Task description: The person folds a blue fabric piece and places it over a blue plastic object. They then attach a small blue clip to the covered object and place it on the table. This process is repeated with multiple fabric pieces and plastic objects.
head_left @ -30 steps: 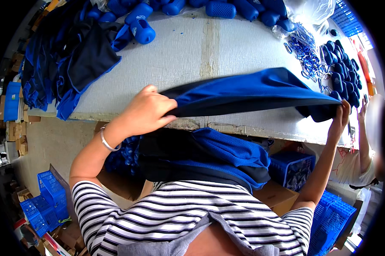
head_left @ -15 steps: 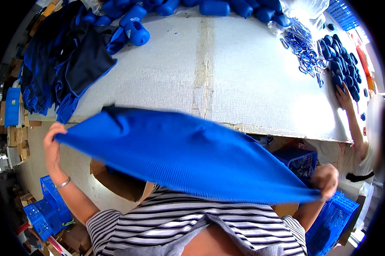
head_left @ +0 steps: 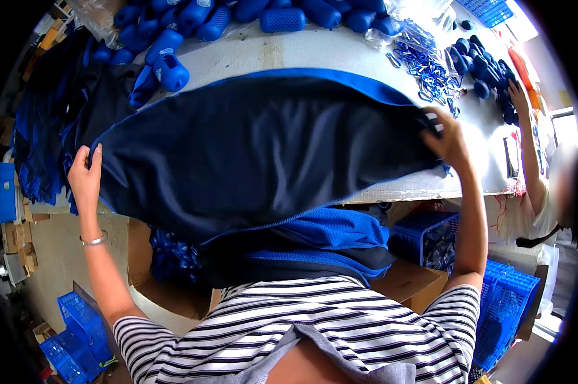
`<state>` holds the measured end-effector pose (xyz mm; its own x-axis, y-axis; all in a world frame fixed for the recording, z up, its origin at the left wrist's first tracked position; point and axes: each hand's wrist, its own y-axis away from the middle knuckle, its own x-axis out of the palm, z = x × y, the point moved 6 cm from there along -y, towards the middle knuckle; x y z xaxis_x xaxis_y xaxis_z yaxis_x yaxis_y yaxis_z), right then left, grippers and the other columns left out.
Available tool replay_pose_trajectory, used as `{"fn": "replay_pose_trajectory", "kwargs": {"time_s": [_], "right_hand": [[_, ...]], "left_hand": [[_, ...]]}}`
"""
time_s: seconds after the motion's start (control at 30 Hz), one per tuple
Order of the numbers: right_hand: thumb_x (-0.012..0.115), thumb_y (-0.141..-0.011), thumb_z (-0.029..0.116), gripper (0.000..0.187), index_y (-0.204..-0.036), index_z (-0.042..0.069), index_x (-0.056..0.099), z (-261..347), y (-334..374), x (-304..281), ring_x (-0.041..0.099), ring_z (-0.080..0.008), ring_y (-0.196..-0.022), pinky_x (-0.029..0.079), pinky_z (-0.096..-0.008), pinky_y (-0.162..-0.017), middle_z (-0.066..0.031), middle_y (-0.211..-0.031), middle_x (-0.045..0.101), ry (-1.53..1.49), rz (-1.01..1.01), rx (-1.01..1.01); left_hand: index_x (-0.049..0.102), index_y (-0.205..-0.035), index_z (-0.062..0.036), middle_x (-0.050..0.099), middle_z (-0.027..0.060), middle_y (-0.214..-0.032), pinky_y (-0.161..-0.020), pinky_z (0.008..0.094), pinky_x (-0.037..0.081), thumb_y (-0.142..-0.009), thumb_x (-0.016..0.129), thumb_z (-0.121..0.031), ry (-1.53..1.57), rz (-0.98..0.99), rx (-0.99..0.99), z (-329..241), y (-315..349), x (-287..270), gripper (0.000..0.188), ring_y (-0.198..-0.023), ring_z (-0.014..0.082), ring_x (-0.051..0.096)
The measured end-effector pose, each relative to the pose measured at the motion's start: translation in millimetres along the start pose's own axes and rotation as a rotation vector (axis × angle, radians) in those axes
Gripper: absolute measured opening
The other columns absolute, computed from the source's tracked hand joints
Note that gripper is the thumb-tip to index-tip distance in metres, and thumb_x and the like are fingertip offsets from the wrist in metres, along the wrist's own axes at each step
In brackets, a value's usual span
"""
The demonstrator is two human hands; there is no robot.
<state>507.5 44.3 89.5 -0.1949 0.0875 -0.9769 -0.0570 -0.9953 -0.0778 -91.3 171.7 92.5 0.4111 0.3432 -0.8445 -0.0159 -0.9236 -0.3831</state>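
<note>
Head view, from the left: a loose heap of navy-and-blue towels (head_left: 39, 137) lies rumpled at the table's left end, none of those in sight neatly folded. Beside it, the left hand (head_left: 85, 180) pinches the left corner of one navy-and-blue towel (head_left: 237, 153) between thumb and fingers. That towel stretches between both hands, over the near part of the white tabletop (head_left: 237, 57), its near edge hanging past the table's front. Judging by its state, the opening-out is largely done: the dark face is broadly exposed and the blue side shows only along the far edge. Smoothing appears unfinished, since soft wrinkles cross the middle, and it carries no neat fold. Behind it sit blue perforated cases (head_left: 282, 20), all apart from this towel. Below, a bunched blue mesh bundle (head_left: 340, 230) rests against the striped shirt (head_left: 289, 307), likewise not squared up. Farther right are loose blue carabiners (head_left: 429, 77); near them the right hand (head_left: 449, 142), slightly blurred, grips the towel's right end with bent fingers. At far right, a co-worker's hand (head_left: 518, 99) reaches to dark oval cases (head_left: 484, 67).
</note>
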Motion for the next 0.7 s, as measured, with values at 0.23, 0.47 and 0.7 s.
{"fn": "replay_pose_trajectory", "kwargs": {"time_s": [0.23,0.47,0.7], "right_hand": [[0.058,-0.081,0.001,0.024,-0.103,0.009,0.06,-3.9,60.6,26.8,0.052,-0.0068,-0.057,0.041,-0.0183,-0.048,-0.0025,-0.084,0.06,-0.631,-0.092,0.18],[0.071,-0.068,0.005,0.022,-0.087,0.006,0.06,82.8,63.4,40.5,0.053,-0.0196,-0.076,0.045,-0.0285,-0.064,-0.0074,-0.083,0.053,-0.437,-0.312,-0.128],[0.065,-0.075,0.009,0.006,-0.078,0.005,0.067,72.4,43.0,66.6,0.059,-0.0225,-0.071,0.047,-0.0293,-0.065,-0.008,-0.077,0.061,-0.399,-0.292,0.041]], "left_hand": [[0.059,-0.096,-0.002,0.06,-0.0003,-0.081,-0.065,0.0189,0.044,-0.086,0.056,-0.016,1.103,0.661,-0.46,-93.2,83.8,47.8,0.017,-0.069,0.0055,0.054],[0.063,-0.082,-0.0023,0.059,-0.0027,-0.07,-0.06,0.0177,0.042,-0.083,0.06,-0.01,1.297,0.934,-0.351,-172.2,113.5,86.7,0.008,-0.064,0.0026,0.051],[0.059,-0.074,-0.0075,0.059,-0.0018,-0.073,-0.058,0.0171,0.04,-0.085,0.059,-0.018,1.514,0.833,-0.536,-205.8,115.2,98.6,0.015,-0.063,0.0039,0.052]]}}
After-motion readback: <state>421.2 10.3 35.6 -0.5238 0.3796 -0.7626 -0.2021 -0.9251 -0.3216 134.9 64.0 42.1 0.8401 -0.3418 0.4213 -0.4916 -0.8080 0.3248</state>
